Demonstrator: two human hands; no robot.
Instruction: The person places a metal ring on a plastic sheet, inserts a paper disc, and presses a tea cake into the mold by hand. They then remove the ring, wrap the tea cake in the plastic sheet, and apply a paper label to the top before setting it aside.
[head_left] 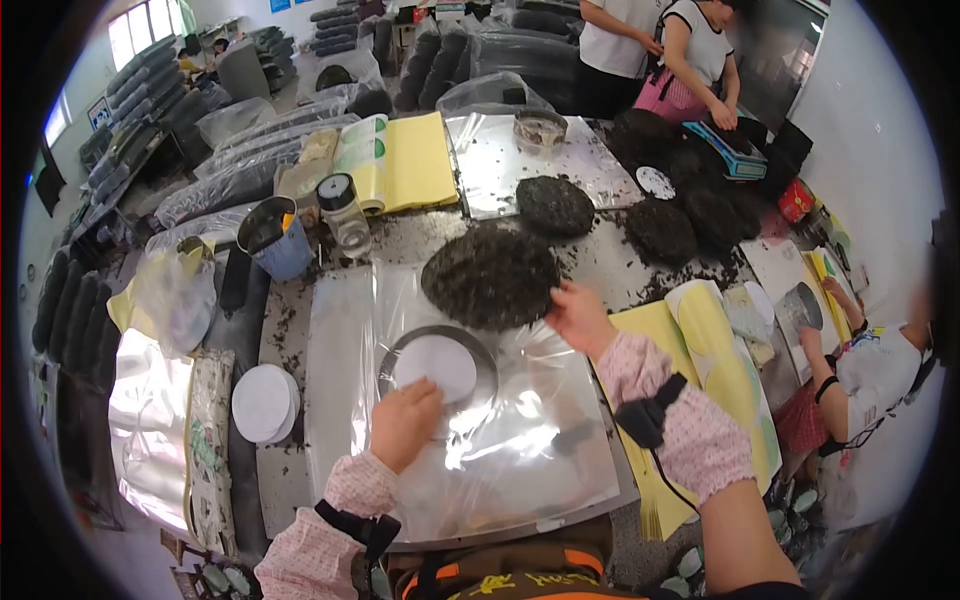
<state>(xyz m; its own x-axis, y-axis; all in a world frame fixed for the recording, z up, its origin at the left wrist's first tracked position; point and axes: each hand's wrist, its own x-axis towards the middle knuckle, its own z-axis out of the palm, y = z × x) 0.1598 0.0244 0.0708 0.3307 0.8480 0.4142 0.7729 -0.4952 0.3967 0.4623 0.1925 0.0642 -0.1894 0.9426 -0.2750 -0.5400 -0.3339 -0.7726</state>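
Note:
My right hand (pixel 582 318) pinches the right edge of a dark, round cake of dried leafy material (pixel 490 278), which is tilted over the far part of the clear plastic sheet. The fingers of my left hand (pixel 407 424) are drawn together at the near edge of a white disc (pixel 437 366). That disc lies inside a round metal ring (pixel 487 360) on the plastic sheet (pixel 540 460). My left fingertips are partly hidden from above.
White discs (pixel 264 403) are stacked at left, near a blue bucket (pixel 275 240) and a lidded jar (pixel 345 215). Yellow sheets (pixel 655 350) lie at right. More dark cakes (pixel 555 206) sit farther back. A co-worker handles a blue scale (pixel 730 150); another holds a metal container (pixel 800 305).

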